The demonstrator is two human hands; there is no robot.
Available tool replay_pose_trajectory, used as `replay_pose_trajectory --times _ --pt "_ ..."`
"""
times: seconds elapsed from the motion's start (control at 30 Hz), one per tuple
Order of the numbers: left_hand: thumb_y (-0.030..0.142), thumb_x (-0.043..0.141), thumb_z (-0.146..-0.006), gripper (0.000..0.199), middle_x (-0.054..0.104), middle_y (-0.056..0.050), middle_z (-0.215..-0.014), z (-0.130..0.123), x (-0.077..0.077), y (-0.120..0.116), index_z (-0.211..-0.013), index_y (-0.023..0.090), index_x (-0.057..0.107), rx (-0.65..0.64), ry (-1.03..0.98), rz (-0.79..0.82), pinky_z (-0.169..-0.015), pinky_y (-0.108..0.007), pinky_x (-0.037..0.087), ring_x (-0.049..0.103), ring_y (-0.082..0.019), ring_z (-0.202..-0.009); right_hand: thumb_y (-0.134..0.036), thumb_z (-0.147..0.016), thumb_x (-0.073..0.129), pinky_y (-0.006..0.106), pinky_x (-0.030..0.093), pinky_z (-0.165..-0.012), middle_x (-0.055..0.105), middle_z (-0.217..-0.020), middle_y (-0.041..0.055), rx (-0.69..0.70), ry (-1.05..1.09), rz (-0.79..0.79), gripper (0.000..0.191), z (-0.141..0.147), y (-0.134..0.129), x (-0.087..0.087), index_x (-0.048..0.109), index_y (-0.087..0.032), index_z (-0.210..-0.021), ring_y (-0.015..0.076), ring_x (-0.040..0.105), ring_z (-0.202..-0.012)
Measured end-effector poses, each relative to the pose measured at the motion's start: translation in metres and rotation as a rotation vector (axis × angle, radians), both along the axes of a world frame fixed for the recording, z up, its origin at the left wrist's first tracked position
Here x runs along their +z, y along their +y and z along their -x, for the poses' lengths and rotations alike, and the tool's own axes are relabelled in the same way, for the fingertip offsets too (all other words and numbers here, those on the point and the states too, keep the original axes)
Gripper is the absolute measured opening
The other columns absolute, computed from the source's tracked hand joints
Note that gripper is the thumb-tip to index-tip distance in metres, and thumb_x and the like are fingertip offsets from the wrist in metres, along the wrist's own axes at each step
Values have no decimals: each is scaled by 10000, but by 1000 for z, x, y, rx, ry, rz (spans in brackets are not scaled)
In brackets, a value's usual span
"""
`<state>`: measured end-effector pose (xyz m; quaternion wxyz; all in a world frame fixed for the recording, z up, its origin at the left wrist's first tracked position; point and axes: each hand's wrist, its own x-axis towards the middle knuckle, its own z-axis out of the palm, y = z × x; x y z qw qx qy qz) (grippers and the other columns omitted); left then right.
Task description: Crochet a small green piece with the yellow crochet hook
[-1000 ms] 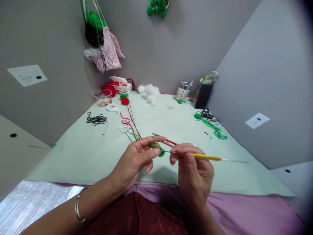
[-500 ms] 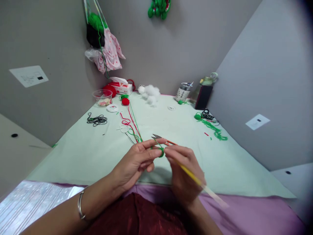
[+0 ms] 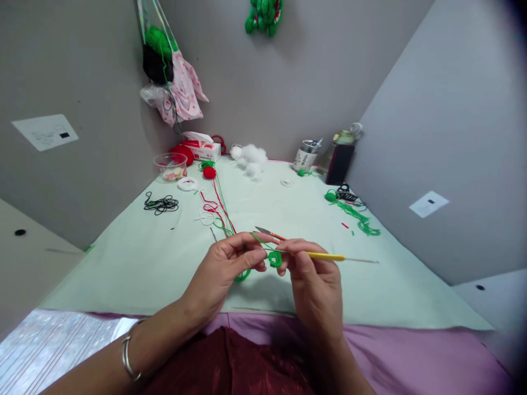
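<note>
My right hand (image 3: 317, 280) grips a crochet hook (image 3: 327, 256) with a yellow handle, held nearly level; its bare metal rear end points right. On the hook's shaft, between both hands, hangs a small round green crochet piece (image 3: 274, 259). My left hand (image 3: 230, 263) is closed beside it, thumb against fingers near the hook's tip. A strand of green yarn (image 3: 258, 238) runs over the left index finger to the piece. More green yarn loops below the left fingers. Just behind my hands lie thread snips (image 3: 269, 233) with orange handles, partly hidden.
Red, white and green strands trail from a red ball (image 3: 209, 173) on the table. A black cord bundle (image 3: 161, 204) lies at left. White stuffing (image 3: 252, 160), a pen tin (image 3: 307, 156) and a phone (image 3: 340, 164) stand at the back. Green yarn ends (image 3: 362, 219) lie at right.
The hook has swung from a downward slope to nearly level. My left hand has shifted left, and the green piece now hangs in the gap between the hands.
</note>
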<state>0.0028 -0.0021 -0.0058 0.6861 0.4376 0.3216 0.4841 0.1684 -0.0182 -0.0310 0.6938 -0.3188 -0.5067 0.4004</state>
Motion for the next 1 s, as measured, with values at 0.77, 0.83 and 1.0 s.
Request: replay_pose_trajectory --times 0.77,0.83,1.0 --pt "282 813 -905 280 615 18 -854 -1 -3 -2 -1185 291 822 -41 51 -105 -777 -258 452 538 -117 -773 -304 -1085 554 237 598 -649 798 -906 8 65 40 -39 250 -1 -3 5 773 -241 -982 98 716 -672" --pt "293 802 -915 284 603 18 -852 0 -3 -2 -1198 300 822 -41 58 -118 -769 -257 446 519 -116 -765 -290 -1096 528 241 607 -657 797 -928 5 55 -1 -59 256 -3 -4 5 761 -244 -1001 101 727 -686" --pt "310 816 -907 266 609 21 -843 0 -2 -2 -1173 309 832 -10 62 -125 -760 -243 453 529 -111 -766 -171 -1089 496 306 616 -761 778 -989 17 -120 -265 -214 253 -4 -10 2 740 -237 -1096 131 737 -797"
